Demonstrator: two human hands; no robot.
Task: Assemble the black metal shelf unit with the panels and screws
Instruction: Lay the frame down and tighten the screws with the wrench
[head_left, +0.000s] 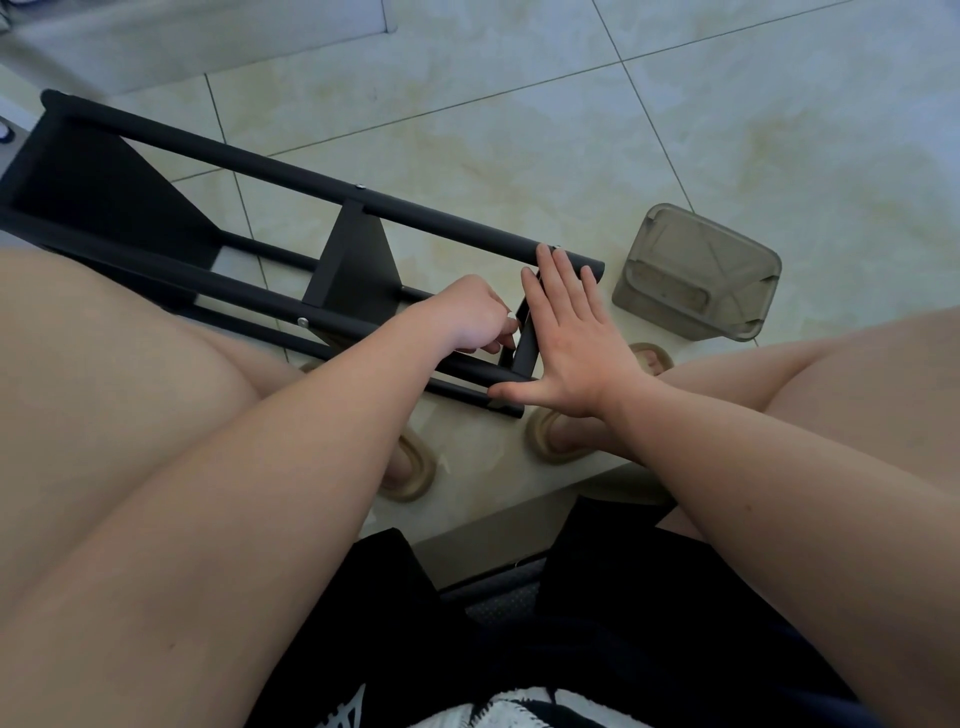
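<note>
The black metal shelf unit (270, 176) lies on its side on the tiled floor, its tubes running from upper left toward the centre. Two panels are fixed between the tubes, one at the far left and a middle panel (358, 260). A third black panel (525, 338) stands at the near end of the tubes. My right hand (566, 332) lies flat with straight fingers against that end panel, thumb along the lower tube. My left hand (475, 317) has curled fingers pinching at the panel's inner edge; what it pinches is hidden.
A translucent grey plastic container (698, 273) stands on the floor right of the shelf's end. My bare knees flank the work, and my sandalled feet (561, 436) are under the shelf's near end. Pale floor tiles stretch beyond.
</note>
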